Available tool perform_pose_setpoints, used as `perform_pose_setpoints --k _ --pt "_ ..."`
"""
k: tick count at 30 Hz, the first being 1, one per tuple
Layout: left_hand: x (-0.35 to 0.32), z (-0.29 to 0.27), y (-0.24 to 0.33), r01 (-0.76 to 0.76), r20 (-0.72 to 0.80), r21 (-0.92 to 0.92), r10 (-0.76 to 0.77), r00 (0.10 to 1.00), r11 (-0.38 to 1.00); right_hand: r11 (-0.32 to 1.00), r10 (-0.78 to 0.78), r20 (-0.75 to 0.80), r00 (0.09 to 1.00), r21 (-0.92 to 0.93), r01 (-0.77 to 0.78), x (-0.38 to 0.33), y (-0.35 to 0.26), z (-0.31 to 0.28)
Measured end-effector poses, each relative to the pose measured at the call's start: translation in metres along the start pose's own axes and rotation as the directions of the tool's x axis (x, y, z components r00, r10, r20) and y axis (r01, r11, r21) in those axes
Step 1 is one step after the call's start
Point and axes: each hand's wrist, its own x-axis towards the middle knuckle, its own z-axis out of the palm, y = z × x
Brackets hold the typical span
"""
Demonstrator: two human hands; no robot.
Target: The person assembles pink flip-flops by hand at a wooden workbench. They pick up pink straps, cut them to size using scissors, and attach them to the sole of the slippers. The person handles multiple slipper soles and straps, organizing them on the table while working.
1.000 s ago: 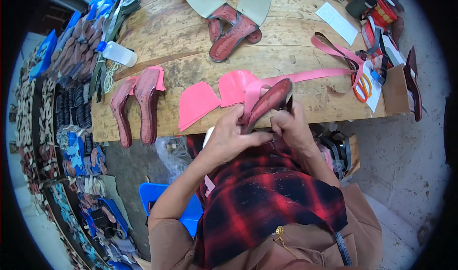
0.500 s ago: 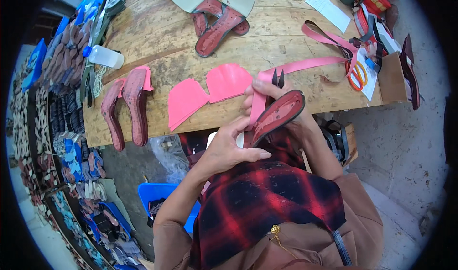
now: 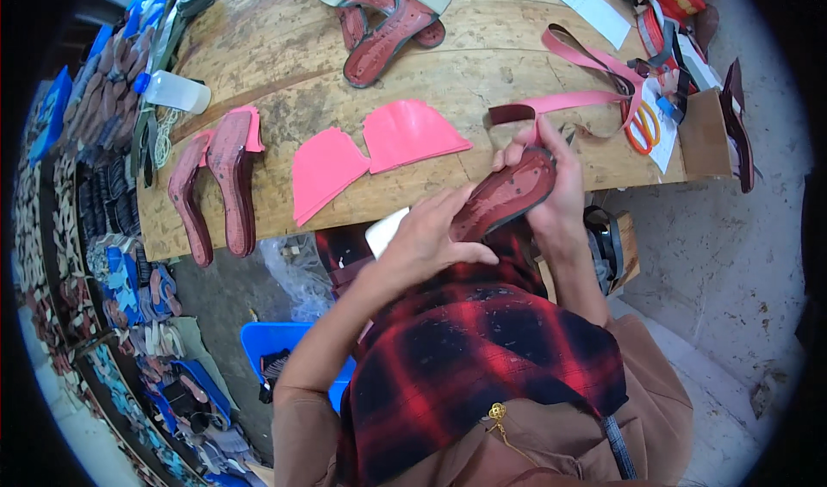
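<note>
Between my hands, over my lap, is a sandal sole (image 3: 506, 192) with a glossy dark-red surface and a dark edge, tilted with its narrower end toward the right. My left hand (image 3: 424, 235) curls around its left part, thumb along the near side; a whitish flap (image 3: 388, 231) sticks out beyond that hand. My right hand (image 3: 558, 181) grips the other end, fingers bent over the far edge. Dark pointed blade tips (image 3: 567, 134) poke out behind its fingers. A pink strap (image 3: 577, 101) passes beside those fingers, its dark underside showing at the loose end.
Two pink cut pieces (image 3: 412, 136) lie on the wooden table (image 3: 284, 74), with red soles (image 3: 231, 186) at left and pale-fronted soles (image 3: 392, 39) at the back. A bottle (image 3: 179, 93), orange-handled scissors (image 3: 644, 130) and a cardboard box (image 3: 706, 134) stand or lie around. Racks of soles (image 3: 116, 194) fill the left.
The pink strap no longer hangs down across the sole to my left hand; its end now lies toward the table. The sole has turned its red face up more, and my right fingers have closed over its edge.
</note>
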Motion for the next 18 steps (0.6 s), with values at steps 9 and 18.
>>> perform_pose_setpoints --k 9,18 --pt "-0.007 -0.028 0.004 0.094 0.312 0.015 -0.094 0.945 0.995 0.957 0.144 0.354 0.924 0.187 -0.221 0.011 0.003 -0.002" --pt "-0.028 -0.052 -0.006 0.554 0.317 -0.173 -0.486 0.814 0.815 0.999 0.041 0.463 0.885 -0.051 -0.020 -0.018 -0.016 0.029"
